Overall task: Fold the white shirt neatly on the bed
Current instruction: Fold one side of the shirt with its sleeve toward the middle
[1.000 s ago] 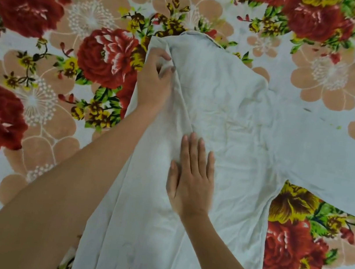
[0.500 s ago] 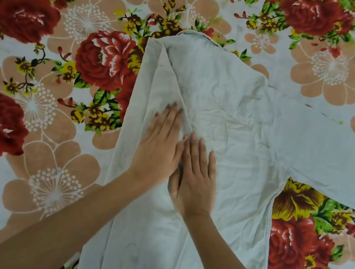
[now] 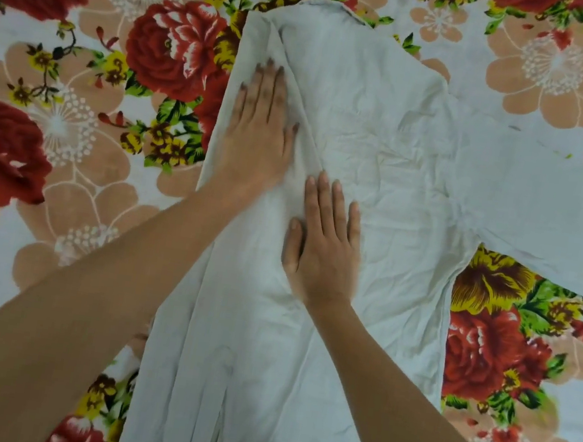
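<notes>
The white shirt (image 3: 387, 152) lies spread on the floral bed sheet (image 3: 68, 134), collar end at the top. Its left side is folded inward along a straight edge, and its right sleeve stretches out flat to the right edge of view. My left hand (image 3: 258, 129) rests flat, fingers together, on the folded left panel. Just below and to the right, my right hand (image 3: 324, 241) presses flat on the shirt's middle. Neither hand grips any cloth. The shirt's lower hem runs out of view at the bottom.
The bed sheet, printed with large red roses and peach flowers, covers everything around the shirt on both sides and above it.
My left hand let go of the shirt's top-left edge, dropped beside the right hand, then slid back up along the folded panel. The right hand stayed in place.
</notes>
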